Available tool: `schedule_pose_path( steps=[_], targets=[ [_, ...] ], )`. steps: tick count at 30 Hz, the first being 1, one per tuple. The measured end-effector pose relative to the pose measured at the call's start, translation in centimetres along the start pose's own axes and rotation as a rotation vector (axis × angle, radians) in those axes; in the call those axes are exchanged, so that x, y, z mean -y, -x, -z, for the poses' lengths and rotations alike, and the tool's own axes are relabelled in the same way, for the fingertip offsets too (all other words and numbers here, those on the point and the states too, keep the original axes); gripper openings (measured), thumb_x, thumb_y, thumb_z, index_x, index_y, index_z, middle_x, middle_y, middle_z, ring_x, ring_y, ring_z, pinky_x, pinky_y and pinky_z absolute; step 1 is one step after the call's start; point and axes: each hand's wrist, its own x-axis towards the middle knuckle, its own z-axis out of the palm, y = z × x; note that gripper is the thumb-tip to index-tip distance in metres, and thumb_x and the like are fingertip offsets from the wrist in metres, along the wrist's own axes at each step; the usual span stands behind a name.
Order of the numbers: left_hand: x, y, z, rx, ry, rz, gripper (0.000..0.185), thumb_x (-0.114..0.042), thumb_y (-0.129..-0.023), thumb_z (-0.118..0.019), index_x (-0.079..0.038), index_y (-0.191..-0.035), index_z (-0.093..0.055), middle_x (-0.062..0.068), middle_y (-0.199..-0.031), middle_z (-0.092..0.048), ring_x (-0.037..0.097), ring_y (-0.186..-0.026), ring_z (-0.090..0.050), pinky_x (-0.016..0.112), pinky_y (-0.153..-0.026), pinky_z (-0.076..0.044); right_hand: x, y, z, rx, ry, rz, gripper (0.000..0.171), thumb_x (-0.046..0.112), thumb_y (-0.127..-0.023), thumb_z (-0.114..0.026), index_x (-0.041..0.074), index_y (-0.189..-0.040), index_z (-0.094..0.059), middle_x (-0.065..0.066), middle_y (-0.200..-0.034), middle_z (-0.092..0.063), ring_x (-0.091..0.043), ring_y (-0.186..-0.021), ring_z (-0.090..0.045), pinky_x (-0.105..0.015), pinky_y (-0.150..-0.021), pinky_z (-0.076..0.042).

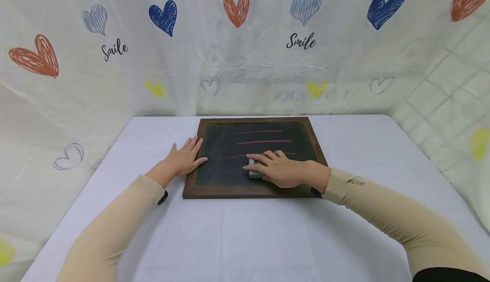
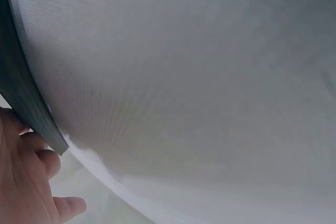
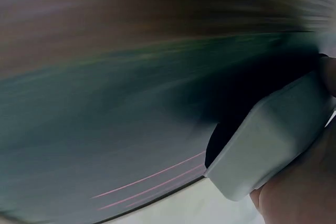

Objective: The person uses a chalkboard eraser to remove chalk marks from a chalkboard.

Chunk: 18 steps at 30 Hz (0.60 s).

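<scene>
A wood-framed chalkboard [image 1: 229,175] lies flat on the desk [image 1: 245,231], which is covered in a pale lilac cloth, and both hands are on it. The left hand [image 1: 185,159] rests at the board's left edge with fingers straight and spread, palm down, fingertips reaching over the frame onto the dark surface. The right hand [image 1: 281,169] lies over a small white eraser [image 1: 254,168] set on the board's lower middle — its fingers curl over the top of the block and hold it against the slate. Three pink chalk lines [image 1: 264,141] run across the upper half of the board; the lowest of them meets the eraser and the fingers above it. In the right wrist view the eraser [image 3: 270,137] shows as a pale block held at the edge of the hand, though that picture is smeared and little else can be made out. Behind the desk hangs a white curtain [image 1: 245,52] printed with hearts and the word "Smile".
</scene>
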Motion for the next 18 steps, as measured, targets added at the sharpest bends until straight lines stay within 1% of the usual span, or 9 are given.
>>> schedule_pose_path(
  steps=[5,10,14,18],
  targets=[
    [-0.2,-0.1,0.0,-0.006,-0.012,-0.004,0.082,-0.055,-0.109,-0.037,-0.003,-0.165,-0.007,0.02,-0.17,-0.003,0.036,-0.156,-0.008,0.072,-0.116,-0.007,2.0,-3.7,0.6,0.06,0.074,0.032,0.06,0.026,-0.112,-0.046,0.026,-0.166,-0.019,-0.008,-0.171,-0.009,-0.029,-0.145,-0.029,-0.051,-0.107,-0.034],
    [-0.2,-0.1,-0.1,0.001,-0.026,-0.007,0.082,-0.054,-0.109,-0.037,-0.003,-0.165,-0.007,0.02,-0.17,-0.002,0.037,-0.156,-0.008,0.073,-0.115,-0.007,3.7,-6.2,1.1,0.096,0.133,0.047,0.062,0.028,-0.112,-0.044,0.029,-0.167,-0.015,-0.004,-0.172,-0.008,-0.025,-0.144,-0.03,-0.046,-0.106,-0.035],
    [-0.2,0.0,-0.1,-0.004,-0.03,-0.009,0.081,-0.054,-0.109,-0.038,-0.003,-0.165,-0.008,0.021,-0.17,-0.004,0.037,-0.156,-0.009,0.073,-0.115,-0.008,4.5,-7.3,1.3,0.113,0.192,0.056,0.063,0.03,-0.112,-0.043,0.031,-0.167,-0.012,-0.004,-0.172,-0.007,-0.024,-0.143,-0.031,-0.043,-0.104,-0.036],
    [-0.2,0.1,0.0,-0.005,-0.03,-0.001,0.081,-0.053,-0.109,-0.038,-0.002,-0.165,-0.008,0.021,-0.17,-0.004,0.038,-0.156,-0.009,0.073,-0.115,-0.008,4.3,-7.2,1.3,0.104,0.213,0.061,0.063,0.031,-0.112,-0.043,0.031,-0.167,-0.013,-0.004,-0.172,-0.008,-0.025,-0.144,-0.031,-0.043,-0.104,-0.037]
  ],
)
